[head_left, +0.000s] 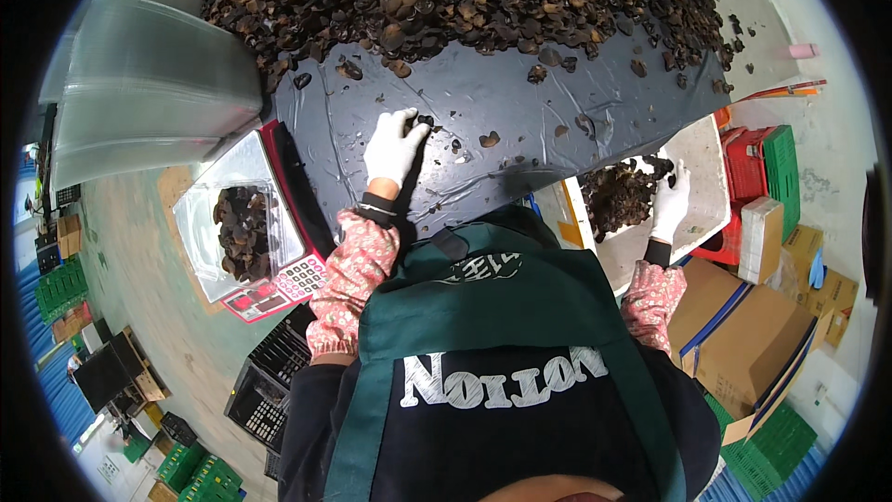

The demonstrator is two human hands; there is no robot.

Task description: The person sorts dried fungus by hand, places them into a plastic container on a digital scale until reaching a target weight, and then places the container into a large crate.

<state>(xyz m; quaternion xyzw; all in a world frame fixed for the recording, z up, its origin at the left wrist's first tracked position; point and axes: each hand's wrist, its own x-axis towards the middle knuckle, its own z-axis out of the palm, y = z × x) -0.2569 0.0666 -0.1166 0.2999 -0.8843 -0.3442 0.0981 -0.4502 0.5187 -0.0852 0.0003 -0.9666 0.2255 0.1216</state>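
Observation:
A large heap of dark brown wood ear mushrooms (418, 0) covers the far part of a table spread with dark plastic sheeting (325, 130). My left hand (395, 147), in a white glove, is over the sheeting, its fingers closed on a small black mushroom piece (426, 121). Loose bits lie scattered around it. To the right, my gloved right hand (671, 204) reaches into a white box (708, 172). Its thumb and fingers are pinched about a dark mushroom piece (662, 167), partly hidden by the glove. More mushrooms (618, 200) lie inside that box.
At left, a clear bag of mushrooms (243, 232) rests on a scale (269, 299), below stacked clear plastic bags (158, 84). Black crates (265, 400) stand beside my left arm. Cardboard boxes (743, 335) and red crates (743, 163) stand at right.

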